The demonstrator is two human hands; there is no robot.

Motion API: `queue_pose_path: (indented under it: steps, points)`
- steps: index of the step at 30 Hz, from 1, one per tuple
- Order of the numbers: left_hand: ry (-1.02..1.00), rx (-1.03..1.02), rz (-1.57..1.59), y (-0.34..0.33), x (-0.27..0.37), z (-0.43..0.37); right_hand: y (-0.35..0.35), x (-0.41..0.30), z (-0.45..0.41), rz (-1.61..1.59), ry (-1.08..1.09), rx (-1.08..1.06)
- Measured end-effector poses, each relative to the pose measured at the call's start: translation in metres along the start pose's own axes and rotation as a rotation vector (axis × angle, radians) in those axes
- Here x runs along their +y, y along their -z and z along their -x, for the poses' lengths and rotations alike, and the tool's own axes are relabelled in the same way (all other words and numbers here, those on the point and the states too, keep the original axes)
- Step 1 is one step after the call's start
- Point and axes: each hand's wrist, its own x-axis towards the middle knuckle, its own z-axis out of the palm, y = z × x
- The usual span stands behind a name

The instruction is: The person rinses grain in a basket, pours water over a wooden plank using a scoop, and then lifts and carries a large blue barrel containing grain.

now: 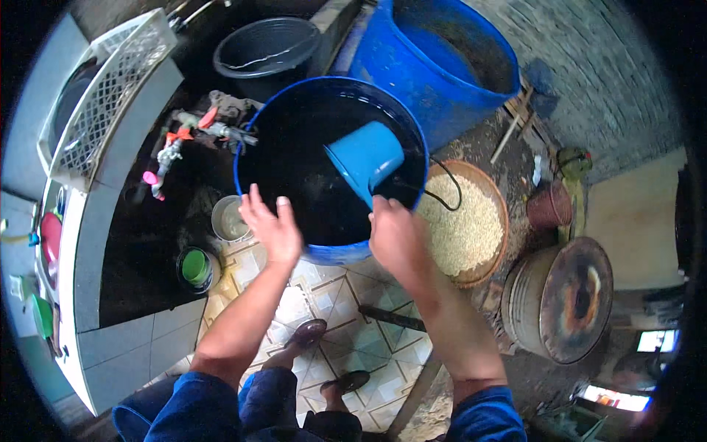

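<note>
In my right hand is the handle of a blue plastic dipper, which is tilted over the dark water inside a round blue drum. Whether the dipper touches the water I cannot tell. My left hand holds nothing; its fingers are spread beside the drum's near left rim. Just beyond those fingers, a small pale bucket stands on the floor.
A wide basket of pale grains or beans sits right of the drum, with a black cable looping over it. Behind stand a larger blue barrel and a black tub. Taps project at left. A large metal pot lies at right.
</note>
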Motion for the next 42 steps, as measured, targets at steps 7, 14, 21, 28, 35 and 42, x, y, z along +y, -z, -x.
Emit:
queue_pose_path:
  steps: [7, 14, 21, 28, 35, 42]
  points:
    - [-0.143, 0.013, -0.089, 0.002, 0.003, 0.007, -0.054, -0.02, -0.065, 0.001, -0.073, -0.338]
    - [-0.168, -0.015, -0.124, 0.001, -0.003, 0.006, -0.067, 0.001, -0.048, -1.312, -0.592, -0.156]
    - [-0.224, 0.028, -0.127, -0.007, 0.0, 0.011, -0.002, 0.002, 0.031, -1.848, -0.546, 0.11]
    - [-0.273, 0.085, -0.238, -0.018, -0.009, 0.007, 0.037, 0.023, 0.187, -1.919, -0.434, 0.388]
    - [-0.346, 0.173, -0.256, -0.028, -0.026, -0.004, -0.009, 0.073, 0.387, -1.655, -0.677, 0.404]
    - [-0.298, 0.191, -0.38, -0.028, -0.015, 0.005, -0.168, 0.114, 0.528, -1.648, -1.128, 0.345]
